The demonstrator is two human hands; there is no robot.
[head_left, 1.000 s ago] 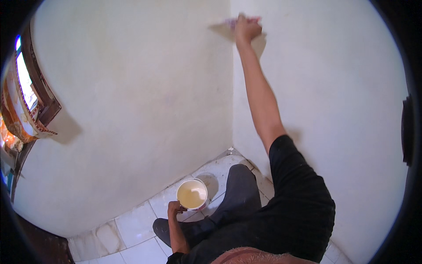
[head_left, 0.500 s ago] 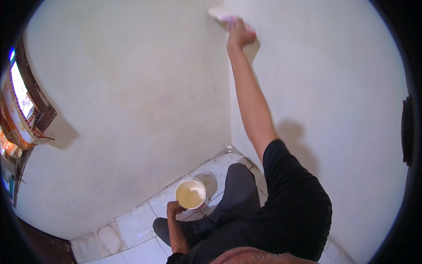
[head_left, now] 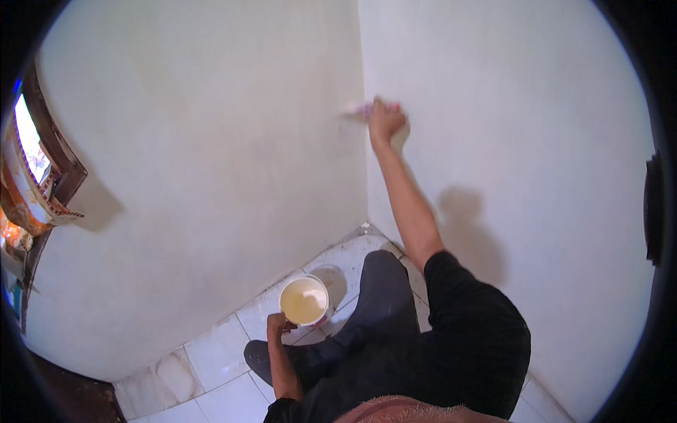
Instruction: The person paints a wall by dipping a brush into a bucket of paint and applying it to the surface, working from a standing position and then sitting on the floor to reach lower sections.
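My right hand (head_left: 386,121) is closed round the handle of a paintbrush (head_left: 361,111), stretched out towards the corner where two walls meet. The brush's pale bristles reach across onto the left wall (head_left: 211,162), and the head is a little blurred. Low in front of me, my left hand (head_left: 280,325) grips the rim of a white bucket (head_left: 305,277) on its near left side. Pale yellowish liquid, looking like paint, lies inside the bucket. Whether the bucket rests on anything is hard to tell.
On the far left is a window with a dark wooden frame (head_left: 70,176) and a patterned curtain (head_left: 32,208). White floor tiles (head_left: 218,352) run along the wall's foot. A dark object (head_left: 653,210) is on the right wall (head_left: 536,141).
My right hand has come down along the corner with the paintbrush, from near the top of the picture. My left hand and the bucket have hardly moved.
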